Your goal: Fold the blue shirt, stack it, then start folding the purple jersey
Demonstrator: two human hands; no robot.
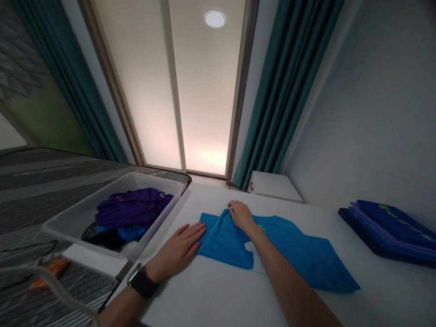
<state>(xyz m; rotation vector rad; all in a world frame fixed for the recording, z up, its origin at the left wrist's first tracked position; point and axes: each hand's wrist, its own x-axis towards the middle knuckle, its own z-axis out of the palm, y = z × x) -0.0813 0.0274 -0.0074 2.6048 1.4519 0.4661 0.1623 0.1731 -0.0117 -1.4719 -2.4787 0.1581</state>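
A bright blue T-shirt (pixel 289 254) is spread over the white table, partly folded at its left part, with a green print and a white patch showing near my right forearm. My left hand (pixel 185 245) lies flat on the table, fingers stretched out, the fingertips on the shirt's left edge. A dark-banded watch (pixel 142 278) is on that wrist. My right hand (pixel 241 214) pinches the shirt at its far edge and lifts the cloth into a raised crease. My right forearm hides part of the shirt.
On the left, a translucent plastic bin (pixel 156 179) holds purple, blue and dark clothes (pixel 132 210). A stack of folded clothes (pixel 391 231) sits at the table's right. Beyond the white table (pixel 204 290) stand a small white cabinet (pixel 272 185) and teal curtains (pixel 289 91). A pale cable (pixel 57 288) crosses the lower left.
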